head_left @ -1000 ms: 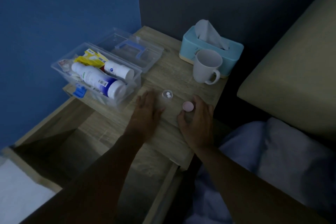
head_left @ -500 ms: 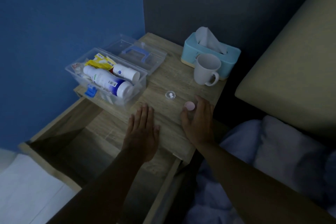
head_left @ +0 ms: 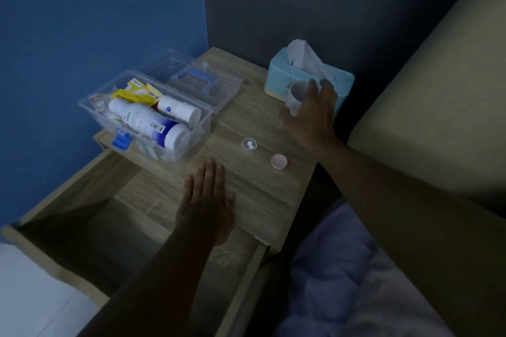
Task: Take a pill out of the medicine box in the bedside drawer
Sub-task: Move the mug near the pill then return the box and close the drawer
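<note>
The clear plastic medicine box [head_left: 201, 128] stands open on the wooden bedside table [head_left: 254, 191], holding white bottles and a yellow packet. To its right sits a small clear pill cup [head_left: 249, 144] with two white pills inside. A pink cap [head_left: 279, 162] lies a little further right. My left hand [head_left: 206, 200] rests flat on the table's front part, fingers together, holding nothing. My right hand [head_left: 312, 117] reaches over a white mug [head_left: 297, 94], thumb on its left and fingers spread over its far side.
The box's clear lid [head_left: 191, 76] with a blue handle lies behind it. A light blue tissue box [head_left: 276, 74] stands at the back right. The drawer [head_left: 82, 227] below is pulled out. A beige bed edge [head_left: 438, 90] and a blanket [head_left: 342, 268] lie to the right.
My right hand let go of the pink cap and moved back and right to the mug. My left hand drew away from the pill cup towards the table's front.
</note>
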